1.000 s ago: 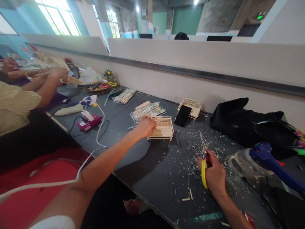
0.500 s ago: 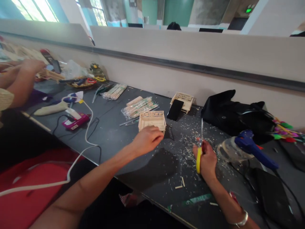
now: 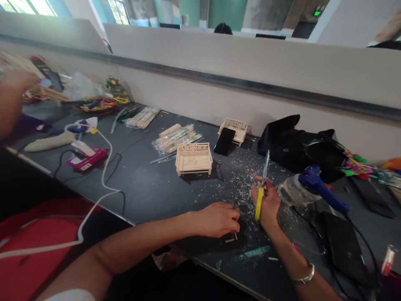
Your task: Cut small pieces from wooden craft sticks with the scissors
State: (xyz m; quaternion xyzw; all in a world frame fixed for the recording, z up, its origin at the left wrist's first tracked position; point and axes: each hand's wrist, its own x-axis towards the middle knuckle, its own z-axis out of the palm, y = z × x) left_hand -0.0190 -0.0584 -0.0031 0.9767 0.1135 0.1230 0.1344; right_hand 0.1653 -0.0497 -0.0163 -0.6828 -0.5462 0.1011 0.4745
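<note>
My left hand (image 3: 219, 219) rests low on the dark table (image 3: 150, 188) near its front edge. Its curled fingertips are at two short wooden stick pieces (image 3: 232, 238); whether it grips one is unclear. My right hand (image 3: 267, 205) is just to the right, closed on yellow-handled scissors (image 3: 262, 179) whose blades point up and away. A small wooden bench model (image 3: 193, 158) stands farther back on the table, apart from both hands. Wood chips (image 3: 241, 188) litter the surface between the bench and my hands.
A second wooden model (image 3: 239, 125) has a black phone (image 3: 224, 141) leaning on it. Nearby are bagged sticks (image 3: 175, 139), a black bag (image 3: 300, 144), a blue glue gun (image 3: 322, 190), a pink device (image 3: 86, 159) with a white cable (image 3: 103, 184), and a green ruler (image 3: 253, 253). A co-worker's arm (image 3: 11, 96) is far left.
My left hand let go of the bench model and drew back to the short sticks at the table's front edge. The scissors stayed in my right hand.
</note>
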